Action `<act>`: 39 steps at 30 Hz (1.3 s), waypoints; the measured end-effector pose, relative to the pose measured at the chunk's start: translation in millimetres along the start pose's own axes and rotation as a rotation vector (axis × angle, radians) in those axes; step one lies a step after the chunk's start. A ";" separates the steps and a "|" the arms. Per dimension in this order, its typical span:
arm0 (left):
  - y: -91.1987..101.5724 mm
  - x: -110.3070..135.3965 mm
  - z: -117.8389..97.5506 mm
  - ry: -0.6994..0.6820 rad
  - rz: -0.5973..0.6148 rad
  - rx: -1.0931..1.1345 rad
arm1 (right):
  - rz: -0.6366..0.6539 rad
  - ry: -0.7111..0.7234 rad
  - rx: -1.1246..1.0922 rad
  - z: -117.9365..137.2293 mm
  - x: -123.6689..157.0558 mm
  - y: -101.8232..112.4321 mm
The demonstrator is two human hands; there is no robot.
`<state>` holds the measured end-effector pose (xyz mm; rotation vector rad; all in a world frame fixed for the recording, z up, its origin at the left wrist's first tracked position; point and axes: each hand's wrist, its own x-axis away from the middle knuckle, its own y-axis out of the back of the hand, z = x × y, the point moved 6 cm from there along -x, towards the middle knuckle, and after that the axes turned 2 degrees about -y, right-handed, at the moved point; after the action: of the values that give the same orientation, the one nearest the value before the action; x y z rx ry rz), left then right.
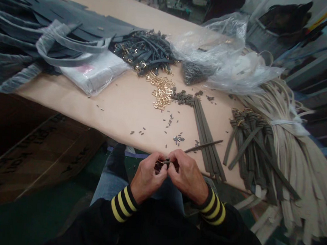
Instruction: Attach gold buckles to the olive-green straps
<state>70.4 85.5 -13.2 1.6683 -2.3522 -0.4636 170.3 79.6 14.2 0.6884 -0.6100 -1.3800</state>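
Just off the table's front edge, my left hand and my right hand meet, fingers pinched together. A gold buckle, mostly hidden, glints among my left fingers. My right fingers close on a dark olive strap, whose free end sticks out to the upper right over the table. Exactly how strap and buckle join is covered by my fingers. Beyond my hands lie small metal clips, a heap of gold rectangular buckles, dark strap loops and several flat olive straps side by side.
Finished-looking dark straps with buckles are heaped at the back. A plastic-wrapped packet and grey strips lie left, clear plastic bags behind. Olive straps and beige strips fill the right. A cardboard box stands below left.
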 end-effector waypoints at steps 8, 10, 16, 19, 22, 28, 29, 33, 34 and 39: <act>4.8 -0.9 -4.2 -0.073 -0.070 -0.101 | -0.038 -0.029 0.037 -0.7 -0.5 -1.1; 4.6 -1.3 -2.8 -0.055 -0.067 -0.089 | -0.041 -0.036 0.028 -1.2 0.1 -1.7; 1.8 -3.1 7.0 0.046 -0.034 0.106 | -0.052 -0.023 0.032 -2.3 -0.9 -3.7; 2.7 -3.7 16.7 0.126 -0.035 0.221 | 0.022 0.059 -0.002 1.0 -1.3 -1.5; 4.8 -3.7 26.0 0.227 -0.059 0.309 | -0.026 0.108 -0.013 -2.5 -1.9 17.7; 4.2 -4.2 28.3 0.312 -0.028 0.398 | 0.015 0.211 0.324 -24.3 -7.2 39.5; 4.4 -4.1 27.6 0.310 -0.023 0.399 | 0.102 0.224 0.344 -26.6 -7.3 34.9; 5.4 -1.9 26.1 0.292 -0.008 0.387 | 0.359 0.192 0.292 -23.8 -3.2 18.9; 5.1 -0.9 25.9 0.285 -0.001 0.380 | 0.386 0.174 0.260 -20.7 -1.9 16.9; 0.0 6.0 23.5 0.246 0.042 0.328 | 0.506 0.017 -0.012 -12.9 5.9 8.3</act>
<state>60.1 82.8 -35.0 1.6868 -2.3652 0.1398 185.9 75.2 11.8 0.4898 -0.7044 -0.9054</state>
